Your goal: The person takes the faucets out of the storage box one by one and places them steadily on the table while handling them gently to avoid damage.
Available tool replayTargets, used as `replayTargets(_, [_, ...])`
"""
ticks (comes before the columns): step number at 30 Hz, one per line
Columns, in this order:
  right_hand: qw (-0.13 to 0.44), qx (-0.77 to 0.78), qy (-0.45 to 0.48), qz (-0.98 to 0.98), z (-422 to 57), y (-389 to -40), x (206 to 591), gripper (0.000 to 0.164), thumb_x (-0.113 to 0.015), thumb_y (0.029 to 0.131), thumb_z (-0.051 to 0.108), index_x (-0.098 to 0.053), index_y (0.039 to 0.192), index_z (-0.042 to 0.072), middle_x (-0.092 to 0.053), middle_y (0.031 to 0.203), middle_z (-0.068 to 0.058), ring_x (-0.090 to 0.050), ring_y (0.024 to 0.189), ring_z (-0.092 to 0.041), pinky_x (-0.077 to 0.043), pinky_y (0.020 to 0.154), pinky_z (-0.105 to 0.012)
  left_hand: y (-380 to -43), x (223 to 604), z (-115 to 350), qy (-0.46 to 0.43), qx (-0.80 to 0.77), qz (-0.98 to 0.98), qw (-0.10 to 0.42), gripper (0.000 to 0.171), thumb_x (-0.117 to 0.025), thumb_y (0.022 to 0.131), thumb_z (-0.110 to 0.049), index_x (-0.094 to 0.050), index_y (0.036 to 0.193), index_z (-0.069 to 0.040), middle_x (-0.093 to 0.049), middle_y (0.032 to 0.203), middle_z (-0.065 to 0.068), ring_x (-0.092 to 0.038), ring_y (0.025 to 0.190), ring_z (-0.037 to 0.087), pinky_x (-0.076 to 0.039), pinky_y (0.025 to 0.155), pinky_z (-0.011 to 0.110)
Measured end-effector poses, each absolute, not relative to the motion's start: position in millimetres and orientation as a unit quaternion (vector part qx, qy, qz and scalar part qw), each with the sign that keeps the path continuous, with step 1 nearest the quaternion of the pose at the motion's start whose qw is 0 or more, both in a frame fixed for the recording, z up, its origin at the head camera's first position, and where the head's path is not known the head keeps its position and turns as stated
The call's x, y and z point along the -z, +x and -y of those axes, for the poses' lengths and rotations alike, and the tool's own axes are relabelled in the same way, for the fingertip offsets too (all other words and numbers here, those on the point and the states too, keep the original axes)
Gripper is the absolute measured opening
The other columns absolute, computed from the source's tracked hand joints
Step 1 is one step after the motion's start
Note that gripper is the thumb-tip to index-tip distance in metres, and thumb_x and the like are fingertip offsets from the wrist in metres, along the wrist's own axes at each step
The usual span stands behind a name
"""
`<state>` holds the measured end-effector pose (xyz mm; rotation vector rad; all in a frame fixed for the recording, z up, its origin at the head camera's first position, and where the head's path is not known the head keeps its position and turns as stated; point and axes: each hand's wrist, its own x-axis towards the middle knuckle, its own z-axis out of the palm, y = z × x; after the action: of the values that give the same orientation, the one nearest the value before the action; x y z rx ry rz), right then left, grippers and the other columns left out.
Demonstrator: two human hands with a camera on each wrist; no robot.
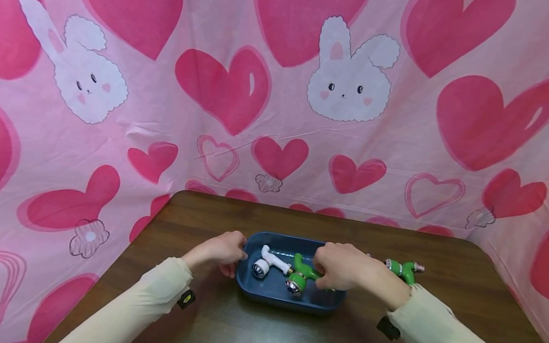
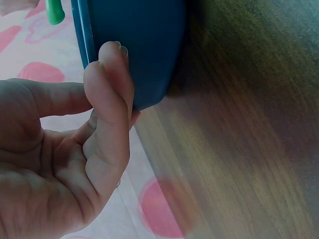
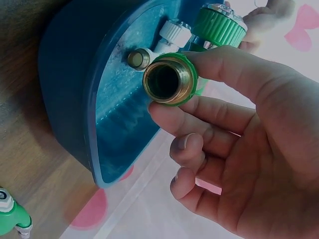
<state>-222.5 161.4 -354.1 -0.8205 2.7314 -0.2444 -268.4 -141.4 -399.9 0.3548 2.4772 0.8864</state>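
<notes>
A dark blue tray (image 1: 274, 293) sits on the brown table. In it lie a white tap (image 1: 269, 260) and a green tap (image 1: 300, 278) with a chrome head. My right hand (image 1: 339, 267) grips the green tap over the tray; in the right wrist view my thumb and fingers (image 3: 199, 107) pinch its brass threaded end (image 3: 169, 79), with the white tap (image 3: 172, 35) behind. My left hand (image 1: 222, 251) holds the tray's left edge, its bent fingers (image 2: 109, 89) pressed on the tray's outer wall (image 2: 144, 45).
A second green tap (image 1: 402, 269) lies on the table right of the tray, also seen as the green tap (image 3: 11, 216) in the right wrist view. A pink heart-and-bunny cloth (image 1: 278, 114) walls the table on three sides. Bare wood (image 1: 255, 333) lies in front.
</notes>
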Motion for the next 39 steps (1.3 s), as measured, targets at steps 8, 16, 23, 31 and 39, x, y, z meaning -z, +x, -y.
replayTargets(8, [0.141,0.098,-0.266,-0.949,-165.9,-219.0,351.4,0.024,-0.089,0.085,0.031,-0.068,0.075,0.025,-0.056,0.065,0.011,-0.055,0.063,-0.012,-0.052,0.058,-0.029,-268.4,400.7,142.6,0.128,-0.329,-0.904,0.241,0.015,-0.064,0.104,-0.002,-0.066,0.117,0.006,-0.068,0.07,0.014,-0.07,0.052,0.022,-0.061,0.051,0.032])
replayTargets(16, [0.136,0.102,-0.266,-0.949,-170.0,-216.3,350.9,0.025,-0.089,0.085,0.031,-0.067,0.073,0.025,-0.056,0.063,0.01,-0.055,0.061,-0.01,-0.051,0.056,-0.029,-267.1,401.3,142.5,0.131,-0.33,-0.903,0.241,0.015,-0.064,0.104,-0.002,-0.066,0.116,0.005,-0.068,0.07,0.013,-0.07,0.052,0.022,-0.061,0.052,0.032])
replayTargets(23, [0.131,0.101,-0.261,-0.951,-173.1,-215.2,350.6,0.024,-0.089,0.085,0.03,-0.068,0.073,0.025,-0.055,0.062,0.009,-0.054,0.06,-0.011,-0.051,0.055,-0.029,-268.8,399.2,142.1,0.133,-0.331,-0.904,0.237,0.014,-0.064,0.103,-0.003,-0.067,0.115,0.004,-0.068,0.073,0.014,-0.07,0.053,0.023,-0.061,0.053,0.032])
replayTargets(31, [0.125,0.11,-0.277,-0.946,-177.6,-213.9,350.5,0.026,-0.088,0.086,0.03,-0.067,0.07,0.026,-0.053,0.059,0.009,-0.051,0.057,-0.01,-0.047,0.052,-0.028,-269.5,399.9,142.4,0.132,-0.33,-0.902,0.244,0.013,-0.064,0.103,-0.003,-0.067,0.115,0.004,-0.068,0.072,0.014,-0.07,0.053,0.022,-0.061,0.052,0.032])
replayTargets(39, [0.121,0.12,-0.277,-0.946,-182.1,-212.0,350.0,0.024,-0.088,0.085,0.03,-0.068,0.072,0.025,-0.054,0.06,0.01,-0.051,0.057,-0.01,-0.049,0.052,-0.028,-270.9,400.5,142.9,0.133,-0.328,-0.903,0.245,0.017,-0.064,0.104,-0.003,-0.066,0.119,0.005,-0.068,0.07,0.013,-0.07,0.053,0.022,-0.061,0.052,0.032])
